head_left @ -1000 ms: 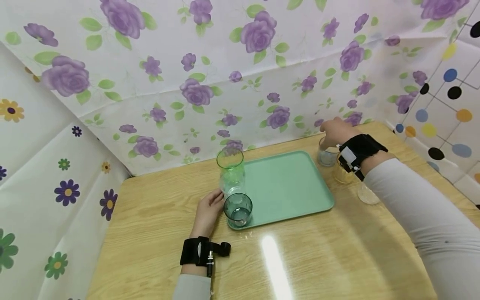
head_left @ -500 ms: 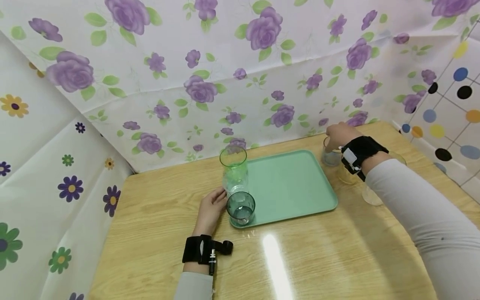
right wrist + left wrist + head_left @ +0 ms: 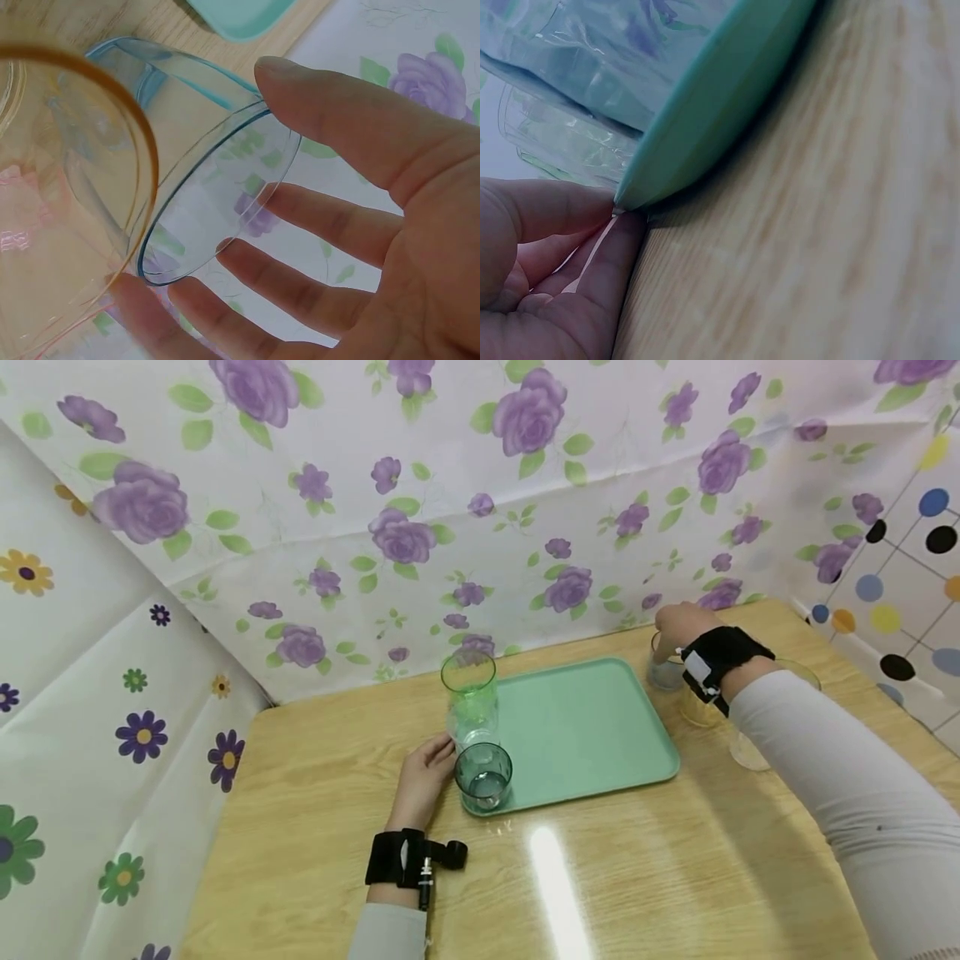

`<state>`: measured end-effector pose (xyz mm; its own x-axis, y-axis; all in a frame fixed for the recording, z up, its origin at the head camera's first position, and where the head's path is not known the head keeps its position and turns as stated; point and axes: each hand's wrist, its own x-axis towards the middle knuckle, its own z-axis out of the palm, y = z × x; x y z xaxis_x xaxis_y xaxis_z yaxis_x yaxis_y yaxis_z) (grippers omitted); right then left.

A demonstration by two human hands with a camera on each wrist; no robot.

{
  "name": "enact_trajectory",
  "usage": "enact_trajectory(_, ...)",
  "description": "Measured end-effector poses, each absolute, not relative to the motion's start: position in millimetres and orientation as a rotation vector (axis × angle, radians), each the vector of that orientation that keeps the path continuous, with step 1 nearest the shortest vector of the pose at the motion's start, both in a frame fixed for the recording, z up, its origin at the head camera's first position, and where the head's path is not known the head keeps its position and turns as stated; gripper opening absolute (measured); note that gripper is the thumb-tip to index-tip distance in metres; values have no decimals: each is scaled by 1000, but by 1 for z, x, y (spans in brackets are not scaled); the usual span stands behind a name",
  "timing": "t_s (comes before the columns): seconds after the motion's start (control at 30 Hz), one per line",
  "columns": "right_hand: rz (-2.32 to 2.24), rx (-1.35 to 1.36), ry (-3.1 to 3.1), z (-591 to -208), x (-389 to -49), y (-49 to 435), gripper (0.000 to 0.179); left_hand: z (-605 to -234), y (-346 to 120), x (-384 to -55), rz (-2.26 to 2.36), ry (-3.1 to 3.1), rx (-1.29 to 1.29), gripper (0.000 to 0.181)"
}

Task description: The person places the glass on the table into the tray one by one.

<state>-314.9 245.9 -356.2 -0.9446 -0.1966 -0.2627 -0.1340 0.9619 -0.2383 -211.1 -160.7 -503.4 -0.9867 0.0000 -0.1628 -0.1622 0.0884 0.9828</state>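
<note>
My left hand (image 3: 422,781) lies at the left edge of the green tray (image 3: 585,727); in the left wrist view its thumb and finger pinch the rim, close over the wood. Along that side of the tray stand a green glass (image 3: 471,697), a clear glass mostly hidden behind others, and a dark grey-green glass (image 3: 483,781). Beyond the tray's right end, my right hand (image 3: 684,628) grips a pale blue glass (image 3: 663,675) from above. The right wrist view shows the thumb on one side of its rim (image 3: 187,176) and fingertips along the other.
An amber glass (image 3: 699,712) stands right beside the blue one, partly under the right wrist. Nearer still is a clear glass (image 3: 746,755), half covered by the sleeve (image 3: 832,785). Flowered sheeting (image 3: 337,560) rises behind the wooden table (image 3: 322,777), with dotted sheeting (image 3: 892,602) at the right.
The head view has shifted slightly, moving the scene a little to the right. Both hands stay at the same places, left at the tray's edge and right at the blue glass.
</note>
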Motion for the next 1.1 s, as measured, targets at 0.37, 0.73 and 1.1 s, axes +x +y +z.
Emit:
enact_trajectory(0.37, -321, -256, 2831, -358, -315, 246, 55, -505, -159, -211, 2046, 2203, -153, 46)
enact_trajectory(0.73, -410, -286, 2869, -366, -325, 258, 60, -501, -159, -212, 2045, 2200, -168, 46)
enact_trajectory(1.1, -458, -265, 2897, -370, -324, 255, 62, -501, -160, -211, 2031, 2210, -172, 46)
